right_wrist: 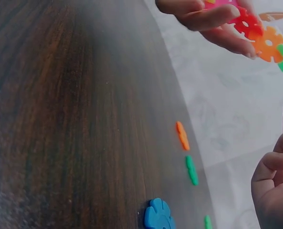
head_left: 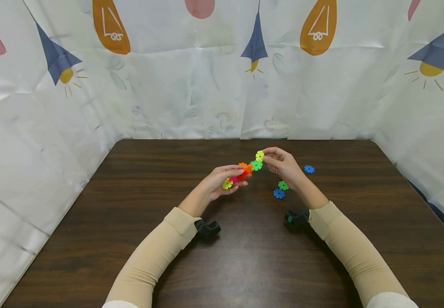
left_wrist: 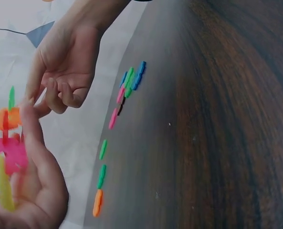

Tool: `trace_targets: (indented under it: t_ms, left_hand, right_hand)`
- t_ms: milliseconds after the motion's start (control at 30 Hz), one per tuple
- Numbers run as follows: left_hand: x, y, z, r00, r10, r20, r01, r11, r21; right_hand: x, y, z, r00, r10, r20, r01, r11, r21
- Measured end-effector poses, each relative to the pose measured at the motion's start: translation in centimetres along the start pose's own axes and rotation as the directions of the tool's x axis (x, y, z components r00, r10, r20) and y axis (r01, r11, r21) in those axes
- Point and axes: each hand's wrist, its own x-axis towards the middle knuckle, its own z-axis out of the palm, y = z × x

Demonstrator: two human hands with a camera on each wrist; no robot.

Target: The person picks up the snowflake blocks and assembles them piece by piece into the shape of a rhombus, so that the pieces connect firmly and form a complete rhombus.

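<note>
A chain of notched plastic discs hangs above the table between both hands. My left hand grips its lower part, around a pink disc and a red disc, with a yellow disc at the near end. Beyond those fingers come an orange disc and a green disc. At the far end, my right hand pinches a yellow disc between thumb and fingertip, against the green one. Whether that yellow disc is fully slotted in, I cannot tell.
Loose discs lie on the dark wood table: blue, green and another blue disc by the right forearm. The left wrist view shows orange and pink ones too. A patterned white curtain stands behind.
</note>
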Motion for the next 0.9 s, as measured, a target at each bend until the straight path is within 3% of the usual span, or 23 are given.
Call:
trace_targets:
  t_ms: [333,600,767,900]
  left_hand:
    - [-0.19,0.16,0.09,0.989,0.083,0.122,-0.090,0.994,0.054]
    - [-0.14,0.15,-0.38,0.964,0.156,0.217,-0.197,0.963,0.183]
    - [-0.24,0.18,-0.41,0.958,0.194,0.210,-0.240,0.946,0.220]
    - [-0.16,0.14,-0.17,0.958,0.237,0.164,-0.273,0.927,0.257]
  right_hand:
    - [-0.18,0.01,-0.08,1.000,0.007,0.008,-0.007,1.000,0.021]
    - [-0.20,0.02,0.03,0.999,0.028,0.041,-0.028,1.000,0.006]
    - [-0.28,0.14,0.28,0.998,0.033,0.047,-0.032,0.999,-0.012]
    - [-0.42,0.20,0.59,0.999,0.029,0.043,-0.028,0.999,-0.026]
